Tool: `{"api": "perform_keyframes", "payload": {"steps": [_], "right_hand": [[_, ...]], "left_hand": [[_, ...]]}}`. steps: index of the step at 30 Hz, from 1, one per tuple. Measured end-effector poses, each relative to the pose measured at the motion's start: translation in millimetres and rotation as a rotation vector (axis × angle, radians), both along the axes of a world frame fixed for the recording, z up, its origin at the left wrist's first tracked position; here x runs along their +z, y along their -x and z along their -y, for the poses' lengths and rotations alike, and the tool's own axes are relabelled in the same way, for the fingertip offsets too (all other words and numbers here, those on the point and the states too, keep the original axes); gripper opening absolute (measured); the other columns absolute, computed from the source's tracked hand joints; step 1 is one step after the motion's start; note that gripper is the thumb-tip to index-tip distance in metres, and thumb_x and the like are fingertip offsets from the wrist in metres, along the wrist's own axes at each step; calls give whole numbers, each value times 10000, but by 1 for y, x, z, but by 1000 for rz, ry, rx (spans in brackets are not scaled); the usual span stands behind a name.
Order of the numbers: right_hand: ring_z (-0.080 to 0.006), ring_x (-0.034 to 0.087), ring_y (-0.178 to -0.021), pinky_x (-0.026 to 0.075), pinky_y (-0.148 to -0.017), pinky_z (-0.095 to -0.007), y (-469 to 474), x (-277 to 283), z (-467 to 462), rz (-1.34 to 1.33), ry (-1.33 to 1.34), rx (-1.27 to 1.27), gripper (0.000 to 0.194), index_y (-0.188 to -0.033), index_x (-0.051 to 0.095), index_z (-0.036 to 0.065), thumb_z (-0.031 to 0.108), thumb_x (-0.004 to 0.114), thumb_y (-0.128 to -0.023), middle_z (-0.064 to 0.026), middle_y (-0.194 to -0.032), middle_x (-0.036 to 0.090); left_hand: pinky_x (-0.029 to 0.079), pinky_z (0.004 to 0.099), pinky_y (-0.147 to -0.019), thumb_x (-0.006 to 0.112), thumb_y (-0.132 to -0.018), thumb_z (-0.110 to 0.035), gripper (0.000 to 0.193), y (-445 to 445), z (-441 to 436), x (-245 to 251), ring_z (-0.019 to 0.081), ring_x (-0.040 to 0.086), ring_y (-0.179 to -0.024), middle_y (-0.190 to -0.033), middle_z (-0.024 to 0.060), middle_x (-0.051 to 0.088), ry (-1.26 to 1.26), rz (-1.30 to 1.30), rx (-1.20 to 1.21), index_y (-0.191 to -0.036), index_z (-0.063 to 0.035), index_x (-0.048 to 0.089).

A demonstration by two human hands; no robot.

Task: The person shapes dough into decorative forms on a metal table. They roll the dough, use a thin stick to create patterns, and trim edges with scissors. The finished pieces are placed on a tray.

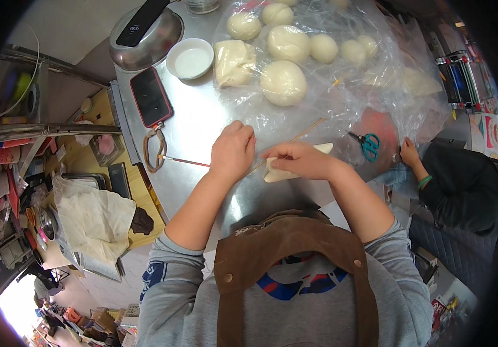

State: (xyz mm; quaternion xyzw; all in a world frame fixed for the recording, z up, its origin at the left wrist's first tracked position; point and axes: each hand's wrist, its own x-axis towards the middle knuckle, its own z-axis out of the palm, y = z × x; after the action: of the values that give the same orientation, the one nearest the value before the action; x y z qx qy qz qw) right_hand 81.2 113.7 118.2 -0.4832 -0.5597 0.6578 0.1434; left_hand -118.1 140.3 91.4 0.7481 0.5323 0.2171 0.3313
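Observation:
My right hand (pixel 303 160) lies over a pale, flat piece of dough (pixel 281 175), its fingers curled on it; one end of the dough shows beyond the hand. My left hand (pixel 233 149) rests loosely curled on the metal table, left of the dough; whether it holds anything is hidden. A thin wooden stick (pixel 307 130) runs slantwise behind my right hand and towards my left wrist. A fine brush (pixel 186 161) lies with its handle end at my left forearm. Teal-handled scissors (pixel 369 145) lie to the right. Several dough balls (pixel 283 82) sit under clear plastic film beyond my hands.
A white bowl of liquid (pixel 190 59), a red-cased phone (pixel 151 97) and an upturned metal bowl (pixel 168 37) bearing a black device (pixel 142 24) stand at the back left. Another person's hand (pixel 410 152) is at the table's right edge. A wooden surface (pixel 149 204) adjoins at left.

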Motion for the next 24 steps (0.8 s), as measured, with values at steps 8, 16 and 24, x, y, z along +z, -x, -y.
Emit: {"api": "perform_keyframes", "payload": {"steps": [8,16,24], "right_hand": [[-144,571,-911,463,-791,-304,55,-82,-27,-130,-262,-782,230,-1072,608,31,203,596,-920,-73,-1007,627],[-187,604,-751,487,-709,-319,98,-47,-127,158,-495,-935,231,-1017,638,26,214,642,-884,-102,-890,665],[-399,584,-864,470,-770,-445,81,-63,-146,608,-942,-322,161,-936,600,34,173,526,-903,-191,-952,613]], "left_hand": [[470,436,-679,601,-867,-96,80,-15,-5,37,375,576,-756,-800,161,591,-232,184,-86,-910,-41,562],[476,418,-589,636,-795,16,138,-13,11,13,336,591,-669,-773,134,606,-422,363,-115,-897,-19,549],[499,417,-621,632,-771,36,156,-11,23,-1,354,606,-695,-781,146,618,-366,372,-112,-902,-23,572]]}}
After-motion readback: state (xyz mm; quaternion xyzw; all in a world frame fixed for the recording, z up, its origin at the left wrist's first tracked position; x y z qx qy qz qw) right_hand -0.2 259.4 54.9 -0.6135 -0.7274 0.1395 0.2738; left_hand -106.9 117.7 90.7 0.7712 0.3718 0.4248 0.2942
